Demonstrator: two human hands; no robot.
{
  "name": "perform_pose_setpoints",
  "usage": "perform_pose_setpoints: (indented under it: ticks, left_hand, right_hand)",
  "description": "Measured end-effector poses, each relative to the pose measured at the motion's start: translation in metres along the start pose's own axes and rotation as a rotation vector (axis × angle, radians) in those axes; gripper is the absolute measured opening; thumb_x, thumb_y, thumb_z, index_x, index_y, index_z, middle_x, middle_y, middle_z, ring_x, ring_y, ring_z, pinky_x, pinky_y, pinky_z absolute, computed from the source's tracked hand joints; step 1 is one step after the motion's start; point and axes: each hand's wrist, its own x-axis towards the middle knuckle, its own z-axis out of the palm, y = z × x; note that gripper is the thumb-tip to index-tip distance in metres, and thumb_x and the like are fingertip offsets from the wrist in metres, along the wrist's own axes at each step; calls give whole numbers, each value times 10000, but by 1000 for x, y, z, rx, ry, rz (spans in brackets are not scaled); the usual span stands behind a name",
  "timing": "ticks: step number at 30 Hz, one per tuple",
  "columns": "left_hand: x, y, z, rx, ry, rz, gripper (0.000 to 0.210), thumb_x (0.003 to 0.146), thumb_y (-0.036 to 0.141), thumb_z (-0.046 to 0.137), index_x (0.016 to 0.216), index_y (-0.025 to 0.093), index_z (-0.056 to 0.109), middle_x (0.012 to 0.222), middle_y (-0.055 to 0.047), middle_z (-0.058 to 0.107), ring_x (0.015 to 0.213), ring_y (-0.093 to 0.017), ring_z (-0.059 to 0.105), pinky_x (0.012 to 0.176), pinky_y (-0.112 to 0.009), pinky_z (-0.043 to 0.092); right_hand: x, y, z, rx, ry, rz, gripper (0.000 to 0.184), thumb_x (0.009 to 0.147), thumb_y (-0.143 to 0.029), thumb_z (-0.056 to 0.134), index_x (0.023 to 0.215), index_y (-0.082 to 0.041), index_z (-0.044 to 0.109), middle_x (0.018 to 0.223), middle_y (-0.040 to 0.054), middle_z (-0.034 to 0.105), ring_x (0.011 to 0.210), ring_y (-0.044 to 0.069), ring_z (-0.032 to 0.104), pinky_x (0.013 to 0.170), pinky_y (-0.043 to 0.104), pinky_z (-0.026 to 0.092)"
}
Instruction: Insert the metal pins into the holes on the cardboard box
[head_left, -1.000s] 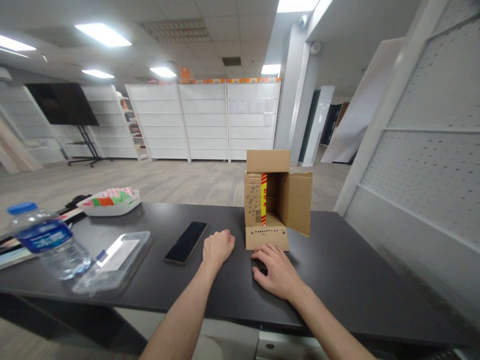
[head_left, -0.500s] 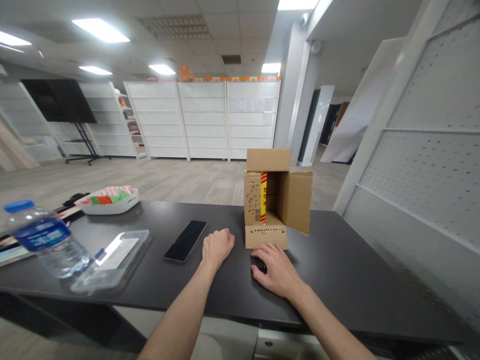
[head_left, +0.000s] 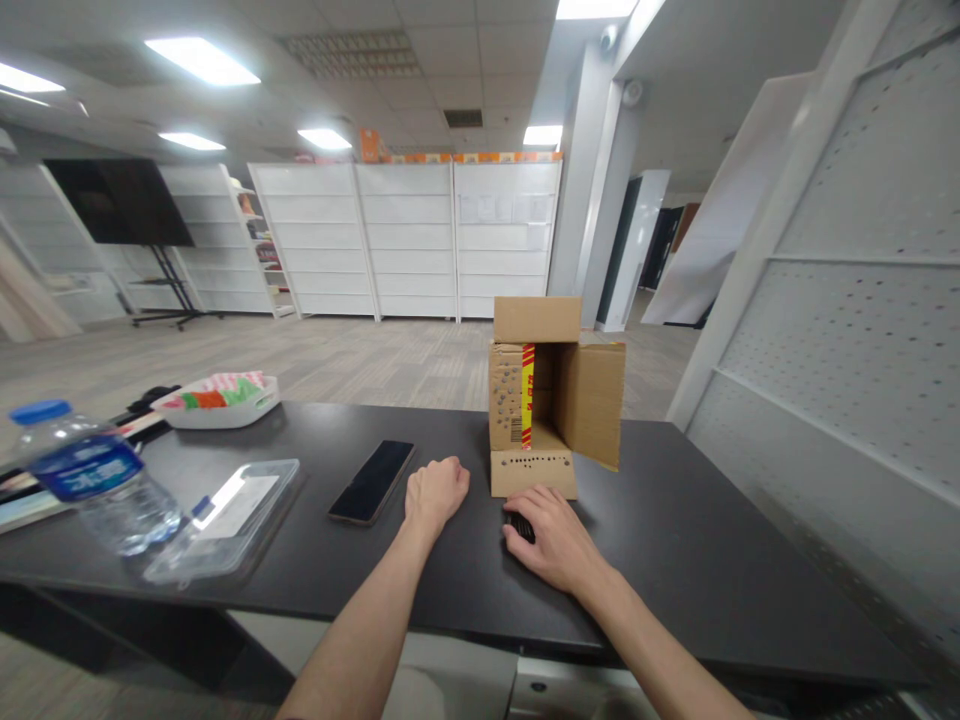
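My left hand (head_left: 438, 492) rests on the dark table as a closed fist, back of the hand up. Nothing shows in it, and the palm is hidden. Left of it lies a black phone (head_left: 373, 482), not touched. My right hand (head_left: 553, 538) curls over a small black ridged object (head_left: 519, 526), thumb on the near side and fingers on the far side; most of that object is covered. Just beyond the right fingers stands an open cardboard box (head_left: 507, 400), its opening towards me, with a red and yellow tape strip and its lower flap on the table.
On the left are a water bottle (head_left: 94, 480), a clear plastic case (head_left: 240, 515) and a white basket (head_left: 225, 412) with colourful contents. The table (head_left: 697, 560) ends near a perforated white panel (head_left: 840, 340) on the right. White shelves stand behind.
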Motion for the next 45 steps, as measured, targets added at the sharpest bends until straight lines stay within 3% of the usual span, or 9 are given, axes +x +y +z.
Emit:
perform_pose_setpoints:
  ticks: [18, 34, 45]
  left_hand:
    - [1, 0, 0, -7, 5, 12, 372, 878, 335, 319, 909, 189, 659, 904, -149, 695, 871, -270, 666, 755, -358, 461]
    - [0, 0, 0, 1, 4, 25, 380, 877, 328, 314, 918, 185, 664, 906, -144, 694, 875, -280, 667, 741, -353, 465]
    - [2, 0, 2, 3, -8, -2, 380, 878, 336, 324, 919, 184, 669, 910, -144, 693, 885, -268, 665, 762, -343, 461]
  right_hand:
    - [0, 2, 1, 14, 13, -12, 168, 895, -255, 506, 991, -202, 633, 950, 45, 664, 944, 205, 549, 874, 353, 390]
    - [-2, 8, 5, 48, 144, -106, 190, 946, -200, 414, 988, -199, 599, 918, 67, 634, 882, 203, 576, 799, 346, 463]
    - [-6, 15, 12, 188, 252, -12, 218, 974, -271, 361, 1038, -212, 560, 935, 69, 641, 859, 191, 619, 780, 316, 496]
